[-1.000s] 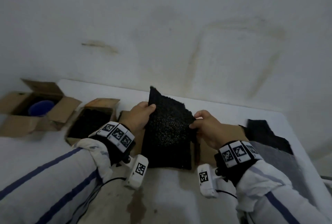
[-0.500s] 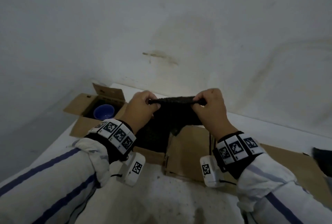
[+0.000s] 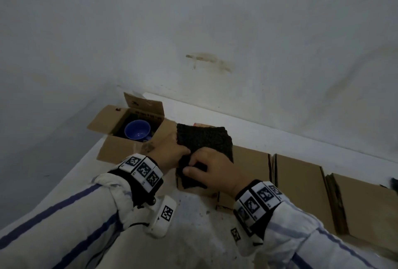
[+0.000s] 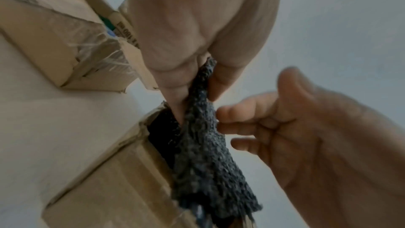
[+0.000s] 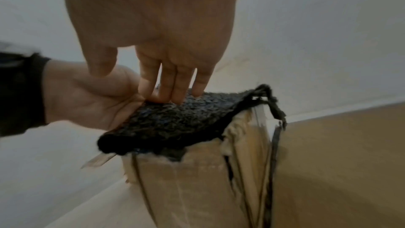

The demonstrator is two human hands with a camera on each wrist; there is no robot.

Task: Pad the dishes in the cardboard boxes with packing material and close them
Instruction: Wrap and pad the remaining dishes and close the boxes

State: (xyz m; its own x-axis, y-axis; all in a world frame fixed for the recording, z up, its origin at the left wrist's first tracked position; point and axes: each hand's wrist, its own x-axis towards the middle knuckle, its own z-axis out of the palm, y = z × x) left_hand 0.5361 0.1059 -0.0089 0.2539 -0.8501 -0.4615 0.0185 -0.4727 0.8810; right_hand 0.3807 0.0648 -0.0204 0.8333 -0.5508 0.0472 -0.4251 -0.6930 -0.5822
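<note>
A black foam pad (image 3: 204, 141) lies folded over the open top of a cardboard box (image 5: 197, 179), and most of that box is hidden beneath it in the head view. My left hand (image 3: 183, 154) pinches the pad's left edge (image 4: 201, 82) between thumb and fingers. My right hand (image 3: 193, 167) lays straight fingers (image 5: 171, 91) flat on top of the pad, thumb apart. Behind and to the left stands another open box (image 3: 112, 118) with a blue cup (image 3: 137, 130) inside.
Closed or flattened cardboard boxes (image 3: 301, 182) line the white table (image 3: 193, 236) to the right of my hands, close to the wall (image 3: 237, 31). A dark scrap (image 3: 394, 182) shows at the far right edge.
The pad, held up stretched between both hands, has come down onto the box. My right hand has given up its pinch and now presses on top. The head view has swung left.
</note>
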